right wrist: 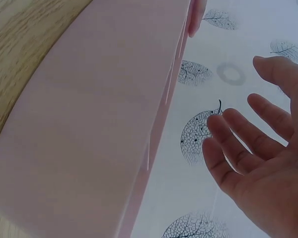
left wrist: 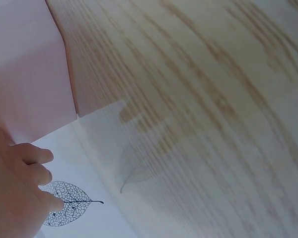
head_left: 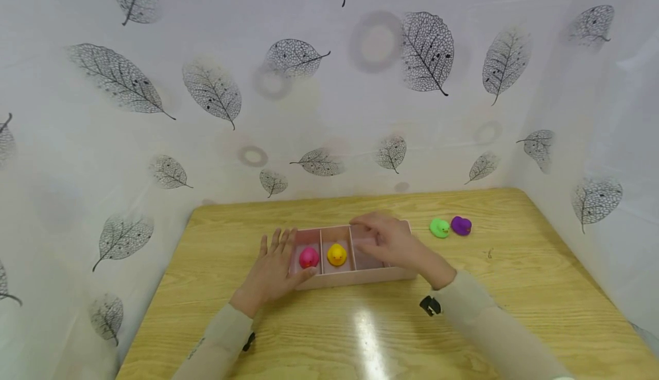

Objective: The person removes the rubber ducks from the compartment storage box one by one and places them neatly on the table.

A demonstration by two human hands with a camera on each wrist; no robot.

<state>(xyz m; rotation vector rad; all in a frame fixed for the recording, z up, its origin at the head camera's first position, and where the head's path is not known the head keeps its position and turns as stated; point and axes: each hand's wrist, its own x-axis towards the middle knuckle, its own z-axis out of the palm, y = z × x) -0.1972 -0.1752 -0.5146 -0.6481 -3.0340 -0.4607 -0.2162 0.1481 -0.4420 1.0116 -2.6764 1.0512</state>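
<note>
A long pink box (head_left: pixel 355 278) with several compartments lies on the table. A pink rubber duck (head_left: pixel 309 257) sits in its leftmost compartment, and a yellow rubber duck (head_left: pixel 337 255) in the one beside it. At the box's left end is my left hand (head_left: pixel 273 271), fingers spread along the side and thumb over the front rim; in the left wrist view its fingertips (left wrist: pixel 47 176) extend past the pink wall. My right hand (head_left: pixel 393 242) hovers over the right-hand compartments, partly covering them. The right wrist view shows its fingers (right wrist: pixel 243 144) loosely bent, holding nothing.
Right of the box, a green rubber duck (head_left: pixel 440 228) and a purple rubber duck (head_left: pixel 461 226) stand close together on the wooden table (head_left: pixel 319 334). A white leaf-patterned curtain (head_left: pixel 350 111) hangs behind the table and along its sides.
</note>
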